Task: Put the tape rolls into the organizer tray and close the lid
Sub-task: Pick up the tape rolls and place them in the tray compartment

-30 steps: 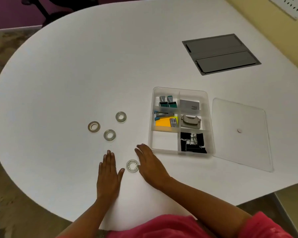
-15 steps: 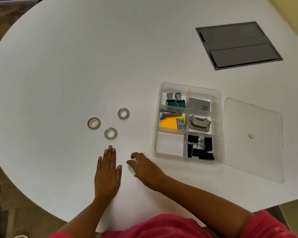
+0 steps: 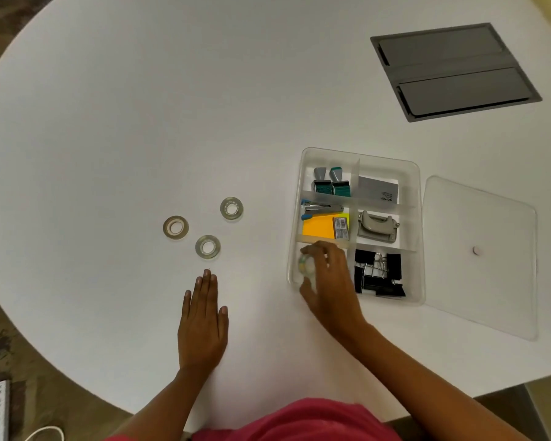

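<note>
My left hand (image 3: 202, 323) lay flat and empty on the table (image 3: 109, 122); my right hand (image 3: 326, 281) pinched a tape roll (image 3: 306, 265) by its rim over the organizer tray (image 3: 419, 237)'s near-left compartment. It seemed light, stiff and slick. Three more tape rolls (image 3: 208, 247) waited at ten o'clock, the lid (image 3: 490, 218) at two.

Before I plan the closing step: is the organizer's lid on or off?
Off. The clear square lid lies flat on the table beside the clear organizer tray.

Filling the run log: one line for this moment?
right hand holds tape roll over tray | left hand flat on table | lid off
</note>
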`<state>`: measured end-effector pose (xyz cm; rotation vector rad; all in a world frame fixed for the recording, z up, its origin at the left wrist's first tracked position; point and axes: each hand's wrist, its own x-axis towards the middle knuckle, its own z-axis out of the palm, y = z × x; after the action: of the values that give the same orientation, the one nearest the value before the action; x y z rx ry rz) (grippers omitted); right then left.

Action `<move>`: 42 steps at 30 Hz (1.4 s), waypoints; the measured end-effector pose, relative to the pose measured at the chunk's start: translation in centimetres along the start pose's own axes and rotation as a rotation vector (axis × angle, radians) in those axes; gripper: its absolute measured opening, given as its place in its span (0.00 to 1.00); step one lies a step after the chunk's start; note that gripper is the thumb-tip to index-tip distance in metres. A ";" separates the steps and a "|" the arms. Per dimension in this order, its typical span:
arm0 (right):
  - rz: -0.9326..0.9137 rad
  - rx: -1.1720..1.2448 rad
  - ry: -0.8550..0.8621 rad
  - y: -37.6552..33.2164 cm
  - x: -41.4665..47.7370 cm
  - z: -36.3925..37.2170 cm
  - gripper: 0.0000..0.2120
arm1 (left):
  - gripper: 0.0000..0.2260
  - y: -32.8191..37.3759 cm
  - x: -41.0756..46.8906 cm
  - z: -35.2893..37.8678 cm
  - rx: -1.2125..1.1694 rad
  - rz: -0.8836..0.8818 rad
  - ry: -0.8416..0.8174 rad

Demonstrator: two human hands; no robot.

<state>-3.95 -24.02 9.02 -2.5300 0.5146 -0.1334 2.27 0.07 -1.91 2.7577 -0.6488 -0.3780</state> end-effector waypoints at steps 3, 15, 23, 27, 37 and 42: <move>0.146 -0.141 -0.089 1.4 0.8 -0.5 0.22 | 0.27 -0.1 0.0 0.0 0.000 -0.001 0.002; 0.297 -0.477 -0.232 2.2 2.9 0.5 0.15 | 0.27 -0.1 -0.1 0.0 -0.010 -0.006 0.007; 0.252 -0.455 -0.150 1.2 2.6 -0.1 0.16 | 0.27 -0.2 -0.1 0.1 -0.012 -0.003 0.008; 0.051 -0.452 -0.012 -1.5 3.0 0.3 0.16 | 0.27 -0.1 0.0 0.1 -0.026 -0.002 0.010; -0.520 -0.273 -0.288 -8.1 7.0 6.5 0.24 | 0.28 0.0 0.0 0.0 -0.012 -0.022 0.001; -0.515 -0.330 -0.402 -9.0 8.8 9.8 0.27 | 0.28 -0.1 0.1 0.1 -0.022 -0.028 0.000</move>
<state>9.10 -15.59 5.43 -2.8509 -0.3028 0.2916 2.34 0.11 -2.05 2.7489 -0.6026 -0.3894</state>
